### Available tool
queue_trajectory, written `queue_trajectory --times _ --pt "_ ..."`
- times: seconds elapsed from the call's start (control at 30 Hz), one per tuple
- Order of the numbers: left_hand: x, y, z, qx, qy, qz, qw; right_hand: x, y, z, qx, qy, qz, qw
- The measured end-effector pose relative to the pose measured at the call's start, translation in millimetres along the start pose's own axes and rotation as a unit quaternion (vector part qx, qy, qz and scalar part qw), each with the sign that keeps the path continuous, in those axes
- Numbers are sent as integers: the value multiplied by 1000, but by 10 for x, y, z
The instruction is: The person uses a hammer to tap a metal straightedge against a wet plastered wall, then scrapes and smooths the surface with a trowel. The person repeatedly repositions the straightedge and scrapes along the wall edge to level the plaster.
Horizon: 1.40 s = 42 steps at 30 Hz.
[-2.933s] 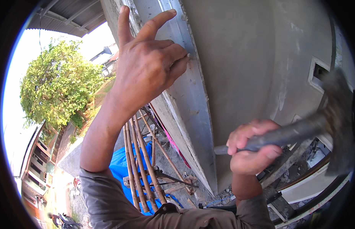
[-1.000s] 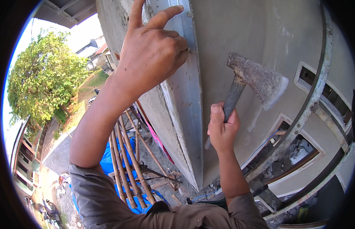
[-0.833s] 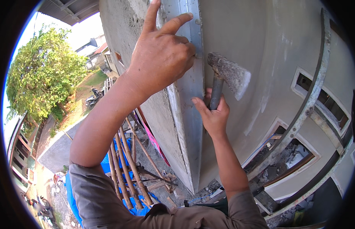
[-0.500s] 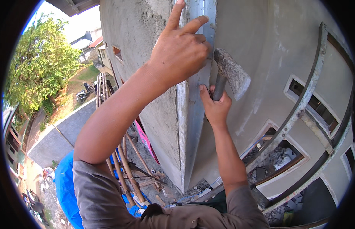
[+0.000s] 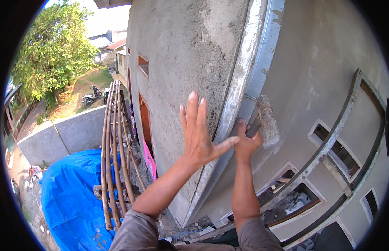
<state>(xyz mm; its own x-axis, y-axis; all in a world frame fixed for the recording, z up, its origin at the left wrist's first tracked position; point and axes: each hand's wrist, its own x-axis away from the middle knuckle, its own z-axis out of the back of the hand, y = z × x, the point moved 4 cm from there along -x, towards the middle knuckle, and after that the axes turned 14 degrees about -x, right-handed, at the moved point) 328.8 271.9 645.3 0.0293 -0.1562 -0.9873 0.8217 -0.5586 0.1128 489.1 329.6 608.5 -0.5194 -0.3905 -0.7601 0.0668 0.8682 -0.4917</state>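
Note:
My left hand [image 5: 198, 136] is raised before the rough grey plastered wall [image 5: 177, 54], fingers stretched and thumb spread, holding nothing. Its thumb tip lies in front of a long straight metal bar [image 5: 242, 62] set along the wall corner; whether it touches cannot be made out. Beside that bar runs a flat metal strip [image 5: 265, 50]. On the other side of the corner my right hand [image 5: 247, 144] grips the short dark handle of a hammer [image 5: 267, 121]. Its head is crusted with dried mortar and tilts up close to the smoother wall face.
A curved metal frame [image 5: 328, 136] arcs along the right, near window openings [image 5: 336, 144]. Bamboo poles [image 5: 115, 159] lean at the left above a blue tarp [image 5: 73, 192]. Far below are a low grey wall [image 5: 56, 138], a motorcycle [image 5: 92, 97] and a tree [image 5: 52, 50].
My left hand has come down from high on the metal bar and opened, fingers spread. My right hand still holds the hammer. The view has shifted, showing more of the left wall and tarp.

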Motion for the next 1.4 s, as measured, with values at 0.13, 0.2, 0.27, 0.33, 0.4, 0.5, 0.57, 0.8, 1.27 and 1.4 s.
queue_trajectory --times 0.13,0.2,0.27,0.33,0.4,0.5,0.57,0.8,1.27,1.4 --pt "473 223 -223 -14 -65 110 992 37 -100 -68 13 -1 1 1000" --pt "529 221 -358 -27 -53 119 991 19 -182 -84 13 -8 -6 1000" --pt "550 189 -422 -43 -26 110 993 30 -196 -76 15 -15 3 1000" --pt "549 169 -428 -34 -18 107 994 41 -188 -66 5 -26 9 1000" --pt "542 175 -449 -27 -17 106 994 3 -197 -56 -10 -41 11 999" --pt "506 197 -440 -33 -21 110 993 -30 -180 -67 -35 -24 13 999" --pt "497 219 -404 -41 -23 114 992 -23 -189 -75 -47 -30 -26 998" --pt "500 110 -440 -65 -17 78 995 -51 -161 -88 2 -19 42 999" --pt "503 99 -386 -83 14 69 994 -58 -63 -57 -21 -82 27 996" --pt "442 200 -333 -87 13 74 993 -97 -67 -28 2 -75 25 997"
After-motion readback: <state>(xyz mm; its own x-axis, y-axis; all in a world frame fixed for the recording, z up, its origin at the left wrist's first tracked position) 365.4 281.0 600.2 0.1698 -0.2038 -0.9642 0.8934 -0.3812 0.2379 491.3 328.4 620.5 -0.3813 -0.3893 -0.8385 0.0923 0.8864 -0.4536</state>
